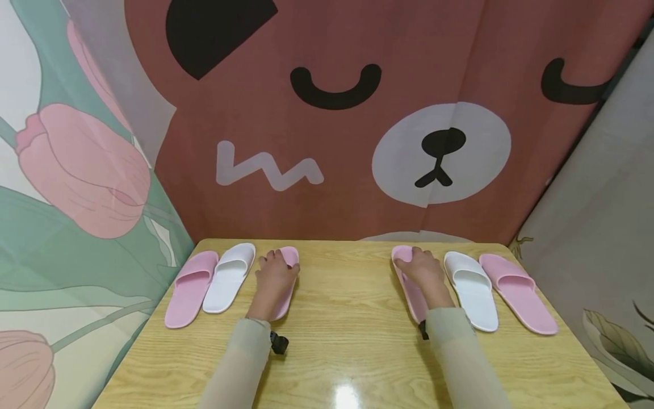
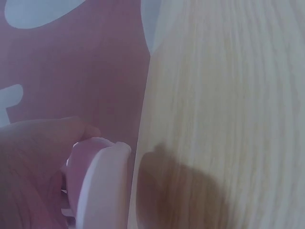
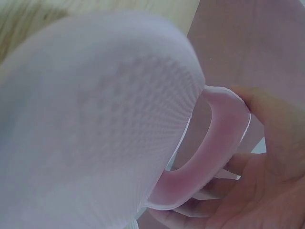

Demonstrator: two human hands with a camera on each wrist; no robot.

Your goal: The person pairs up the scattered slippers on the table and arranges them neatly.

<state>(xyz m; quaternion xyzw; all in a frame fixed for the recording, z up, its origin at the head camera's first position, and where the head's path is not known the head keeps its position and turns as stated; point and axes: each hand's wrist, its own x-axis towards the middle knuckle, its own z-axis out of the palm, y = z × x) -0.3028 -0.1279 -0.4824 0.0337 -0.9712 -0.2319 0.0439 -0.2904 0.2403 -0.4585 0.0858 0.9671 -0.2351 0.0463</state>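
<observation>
Toward the back of the wooden table, my left hand (image 1: 276, 277) grips a pink slipper (image 1: 284, 307) from above, around its strap. The left wrist view shows this slipper's pale edge (image 2: 105, 186) beside the thumb, with a shadow on the wood. Across a wide gap, my right hand (image 1: 425, 274) holds another pink slipper (image 1: 415, 300) by the strap. Up close in the right wrist view are its dimpled footbed (image 3: 128, 114) and the pink strap (image 3: 224, 129), with the thumb and curled fingers around the strap's outside. Both slippers point their toes toward the back.
Left of my left hand lie a white slipper (image 1: 227, 284) and a pink slipper (image 1: 190, 295). To the right of my right hand are a white slipper (image 1: 475, 298) and a pink slipper (image 1: 526, 301). A brown bear-print curtain (image 1: 347, 153) hangs behind the table (image 1: 342, 341).
</observation>
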